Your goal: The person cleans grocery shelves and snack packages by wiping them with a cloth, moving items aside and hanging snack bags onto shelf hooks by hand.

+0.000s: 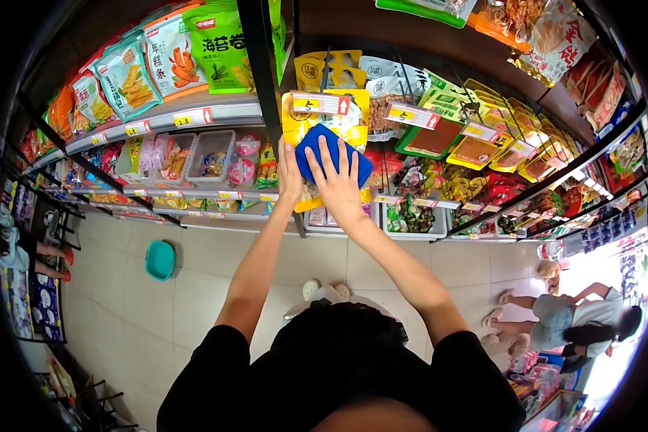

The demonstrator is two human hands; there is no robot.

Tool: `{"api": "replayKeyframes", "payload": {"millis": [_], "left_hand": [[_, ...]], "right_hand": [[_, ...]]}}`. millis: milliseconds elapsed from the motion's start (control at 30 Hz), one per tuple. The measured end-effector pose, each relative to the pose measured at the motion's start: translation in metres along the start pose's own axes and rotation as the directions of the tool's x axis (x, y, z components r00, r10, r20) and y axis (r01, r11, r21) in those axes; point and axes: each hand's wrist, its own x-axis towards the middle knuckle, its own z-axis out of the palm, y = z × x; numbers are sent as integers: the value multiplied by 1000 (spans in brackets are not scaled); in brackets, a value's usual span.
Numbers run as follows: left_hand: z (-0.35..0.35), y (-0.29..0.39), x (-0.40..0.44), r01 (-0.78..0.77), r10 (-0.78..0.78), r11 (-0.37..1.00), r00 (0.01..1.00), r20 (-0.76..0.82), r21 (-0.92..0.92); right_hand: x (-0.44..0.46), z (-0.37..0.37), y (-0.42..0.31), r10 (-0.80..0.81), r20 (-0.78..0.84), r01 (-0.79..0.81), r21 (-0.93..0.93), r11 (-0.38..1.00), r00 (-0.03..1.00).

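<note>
A yellow snack bag point(294, 124) hangs upright at the shelf front, below a price tag point(317, 105). My left hand point(289, 174) is at its left edge, fingers pointing up and curled partly behind it. Against the front of the bag lies a folded blue cloth point(362, 171). My right hand point(338, 180) presses this cloth flat to the bag, its fingers spread across the blue fabric. The lower part of the bag is partly hidden by the cloth and my hands.
Shelves with several snack bags point(216, 47) rise at left; hooks with packets point(475, 144) stick out at right. A dark upright post point(263, 57) stands beside the bag. On the floor sits a teal basin point(160, 261). A person point(590, 317) stands at right, another point(21, 245) at far left.
</note>
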Motion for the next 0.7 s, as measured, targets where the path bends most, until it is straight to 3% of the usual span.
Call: {"api": "replayKeyframes", "payload": {"millis": [233,533,633,700], "left_hand": [[5,24,-10,9,-9,993,1000,-1,117],[7,19,-10,-52,48,993,998,43,104],[8,24,-11,-38,33,991,999,40,131],[6,23,-11,-28,22,986,999,36,163]], "right_hand": [[-24,-10,1,-61,59,56,82,995,996],[-80,-21,-3,-106,106,85,184,979,989],[-112,-29,1,-77,221,-27,431,902,972],[-127,-38,11,-73,251,-57,475,878,965]]}}
